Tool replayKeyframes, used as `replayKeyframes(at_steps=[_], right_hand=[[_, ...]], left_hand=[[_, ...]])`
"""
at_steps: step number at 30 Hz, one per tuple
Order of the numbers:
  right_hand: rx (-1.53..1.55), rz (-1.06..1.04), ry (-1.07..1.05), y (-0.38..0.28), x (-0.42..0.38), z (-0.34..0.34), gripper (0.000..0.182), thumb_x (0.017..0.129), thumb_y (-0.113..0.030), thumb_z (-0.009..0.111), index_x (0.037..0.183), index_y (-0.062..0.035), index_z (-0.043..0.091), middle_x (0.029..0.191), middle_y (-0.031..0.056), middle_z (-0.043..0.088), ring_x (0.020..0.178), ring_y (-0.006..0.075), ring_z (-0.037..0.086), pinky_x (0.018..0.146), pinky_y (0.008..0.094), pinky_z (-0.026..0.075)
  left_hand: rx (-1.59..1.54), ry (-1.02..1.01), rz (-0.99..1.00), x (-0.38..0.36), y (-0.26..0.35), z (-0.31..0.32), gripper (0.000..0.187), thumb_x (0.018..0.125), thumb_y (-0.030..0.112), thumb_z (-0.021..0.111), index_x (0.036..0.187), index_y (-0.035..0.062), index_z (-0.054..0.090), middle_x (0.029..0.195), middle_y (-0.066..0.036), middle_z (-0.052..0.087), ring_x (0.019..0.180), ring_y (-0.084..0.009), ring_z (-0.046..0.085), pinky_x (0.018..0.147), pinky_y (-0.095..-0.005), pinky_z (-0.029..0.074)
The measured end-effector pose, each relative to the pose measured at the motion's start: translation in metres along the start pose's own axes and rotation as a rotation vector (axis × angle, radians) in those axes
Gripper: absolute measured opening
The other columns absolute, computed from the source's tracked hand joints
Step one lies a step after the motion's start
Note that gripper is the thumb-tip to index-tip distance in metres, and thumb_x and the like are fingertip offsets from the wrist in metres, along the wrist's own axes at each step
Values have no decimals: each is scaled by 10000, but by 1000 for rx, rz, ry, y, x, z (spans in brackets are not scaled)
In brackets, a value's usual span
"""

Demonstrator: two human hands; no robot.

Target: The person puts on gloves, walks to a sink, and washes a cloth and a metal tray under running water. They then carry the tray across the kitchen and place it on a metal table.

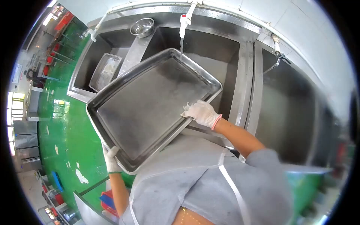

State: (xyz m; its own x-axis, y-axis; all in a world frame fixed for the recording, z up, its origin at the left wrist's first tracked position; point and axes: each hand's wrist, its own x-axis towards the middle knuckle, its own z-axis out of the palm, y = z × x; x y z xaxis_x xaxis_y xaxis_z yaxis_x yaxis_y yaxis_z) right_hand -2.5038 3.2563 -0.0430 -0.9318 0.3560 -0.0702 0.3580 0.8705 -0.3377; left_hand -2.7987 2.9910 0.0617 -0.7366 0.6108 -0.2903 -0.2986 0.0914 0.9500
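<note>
A large rectangular metal tray [146, 108] is tilted over the middle sink, its inside facing up. Water runs from the white tap [183, 24] onto its far corner. My left hand [111, 159], in a white glove, grips the tray's near left edge, its fingers partly hidden beneath. On the near right rim rests my right hand [202, 113], also gloved, with its fingers closed on the edge and a bit of loose whitish material at the fingertips.
The middle sink [233, 71] lies under the tray, with another sink [288, 108] at right. In the left basin sits a smaller metal pan [105, 72]. A steel bowl [142, 27] stands on the divider. Green floor [67, 131] shows at left.
</note>
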Motion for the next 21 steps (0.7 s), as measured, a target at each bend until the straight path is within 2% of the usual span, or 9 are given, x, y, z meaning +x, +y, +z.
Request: replayKeyframes(at_steps=[4,6,7,12,14,16,17,20,21], right_hand=[[-107,-12,57,21,13,5,307,868,-112,549,1110,-223,702,1233,28,633,1041,208,635,969,447,413],[-205,-15,29,20,26,-25,356,839,-79,570,1152,-210,677,1287,35,609,1051,200,631,950,452,418],[-151,68,-190,16,38,-46,397,826,-145,601,1220,-175,650,1379,116,525,1213,267,545,951,533,408],[-24,-463,-305,-53,74,-33,589,885,-466,553,1367,-127,538,1471,248,314,1380,382,301,898,722,357],[-166,-615,-243,-97,102,-15,648,911,-605,447,1411,-195,489,1486,134,362,1336,361,324,921,763,343],[-228,-679,-110,-106,141,9,626,913,-592,458,1412,-215,483,1487,78,373,1333,348,318,911,769,329],[-221,-654,-21,-96,158,5,575,892,-578,481,1342,-223,522,1429,36,420,1274,339,359,915,765,310],[-151,-489,198,-25,194,-32,263,804,-357,600,990,-191,686,1185,40,600,1136,227,518,1026,417,358],[-290,-384,337,19,198,-24,253,848,-332,574,1023,-191,691,1260,56,571,1208,233,485,1044,432,342]], left_hand=[[-29,95,-84,0,-41,-19,725,733,-27,553,1432,32,371,1173,-141,567,1027,-260,597,913,-386,518],[32,182,-176,3,-53,-13,657,774,-42,553,1409,28,399,1152,-117,575,1010,-246,593,897,-379,499],[76,221,-213,7,-64,-15,642,779,-41,553,1400,26,406,1144,-112,577,1001,-243,593,884,-378,497],[288,419,-219,16,-82,-3,517,799,-46,550,1307,2,473,1094,-103,598,959,-213,598,884,-349,473],[267,403,-210,21,-83,2,500,798,-41,558,1292,-6,482,1095,-109,602,953,-209,598,893,-343,467],[270,408,-205,24,-86,4,495,797,-36,562,1286,-11,485,1095,-114,605,947,-208,598,896,-338,465],[296,404,-202,27,-87,3,498,796,-33,563,1288,-13,483,1095,-115,607,945,-209,598,894,-336,466],[336,451,-187,26,-83,6,499,790,-23,569,1283,-13,494,1085,-110,615,939,-207,595,895,-322,463],[335,460,-184,26,-85,8,502,790,-21,569,1286,-15,495,1088,-110,617,942,-206,594,895,-320,462]])
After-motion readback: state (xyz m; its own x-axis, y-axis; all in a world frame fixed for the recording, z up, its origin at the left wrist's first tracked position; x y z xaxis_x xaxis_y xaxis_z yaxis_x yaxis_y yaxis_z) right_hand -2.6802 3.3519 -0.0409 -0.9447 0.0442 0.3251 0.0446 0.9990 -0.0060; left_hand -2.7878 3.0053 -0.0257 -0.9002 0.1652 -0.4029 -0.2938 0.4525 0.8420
